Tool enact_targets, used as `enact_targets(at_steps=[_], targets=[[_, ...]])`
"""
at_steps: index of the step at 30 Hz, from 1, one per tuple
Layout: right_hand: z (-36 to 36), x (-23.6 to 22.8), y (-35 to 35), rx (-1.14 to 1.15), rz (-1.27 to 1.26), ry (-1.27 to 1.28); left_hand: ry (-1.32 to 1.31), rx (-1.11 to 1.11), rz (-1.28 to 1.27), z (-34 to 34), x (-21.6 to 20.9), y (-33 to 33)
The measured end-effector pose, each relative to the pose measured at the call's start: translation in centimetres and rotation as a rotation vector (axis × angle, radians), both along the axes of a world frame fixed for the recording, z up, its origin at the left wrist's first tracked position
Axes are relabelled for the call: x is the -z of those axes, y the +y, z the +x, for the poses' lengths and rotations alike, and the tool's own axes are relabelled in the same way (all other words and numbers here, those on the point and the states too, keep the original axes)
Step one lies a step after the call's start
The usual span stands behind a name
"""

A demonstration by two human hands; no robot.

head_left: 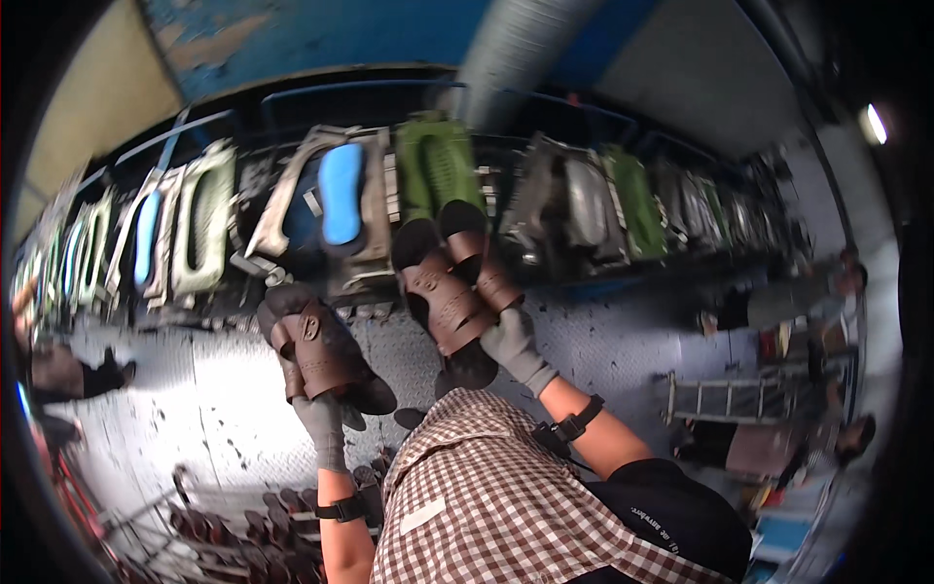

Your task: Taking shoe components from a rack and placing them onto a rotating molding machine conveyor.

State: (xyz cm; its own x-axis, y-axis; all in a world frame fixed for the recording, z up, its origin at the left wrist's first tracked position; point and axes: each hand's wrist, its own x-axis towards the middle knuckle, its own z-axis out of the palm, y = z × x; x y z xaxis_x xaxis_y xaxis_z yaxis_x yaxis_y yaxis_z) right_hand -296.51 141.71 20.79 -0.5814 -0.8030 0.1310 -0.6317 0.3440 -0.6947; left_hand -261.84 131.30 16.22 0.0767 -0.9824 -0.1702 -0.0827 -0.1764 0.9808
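Observation:
My left hand (321, 423), in a grey glove, is closed round the end of some brown strapped sandals (333, 352), held over the floor in front of the machine line. Similar brown sandals (448, 304) with dark soles are in my right hand (516, 348), also gloved and closed. They lie farther forward, their far ends overlapping the lower edge of a green shoe mould (435, 161). The fingers of both hands are partly hidden behind the sandals. A bright blue sole (341, 195) sits in an open metal mould left of the green one.
Open moulds (204, 224) curve along the line on both sides. At lower left stands a rack of brown footwear (277, 521). People are at the left (73, 375) and right (769, 443). A metal frame (725, 397) is at the right, and a thick duct (520, 58) rises behind the line.

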Motion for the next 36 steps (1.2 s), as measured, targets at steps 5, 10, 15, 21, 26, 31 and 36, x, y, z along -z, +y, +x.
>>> enact_targets(at_steps=[5, 10, 15, 21, 26, 31, 36], targets=[[-15.4, -1.0, 7.9, 0.274, -0.401, -0.051, 0.172, 0.396, -0.032, -18.7, -7.8, 0.1], [-31.9, -0.9, 15.2, 0.646, -0.068, 0.13, 0.094, 0.745, -0.058, -38.8, -8.2, 2.5], [-48.5, -0.9, 21.3, 0.916, -0.014, 0.062, -0.123, 0.902, 0.118, -60.6, -6.2, 6.6], [-68.7, -1.8, 27.9, 1.01, 0.177, 0.273, -0.187, 1.04, 0.142, -85.2, -10.6, 13.5], [-83.2, -4.2, 31.5, 0.941, 0.068, 0.327, 0.226, 1.237, 0.429, -102.2, -11.2, 17.3], [-79.0, -5.6, 30.4, 0.905, -0.334, 0.071, 0.49, 1.14, 0.598, -105.8, -8.2, 18.2], [-63.1, -2.1, 22.8, 0.416, -0.725, -0.931, 0.408, 1.295, 0.04, -94.2, -6.4, 15.8]])
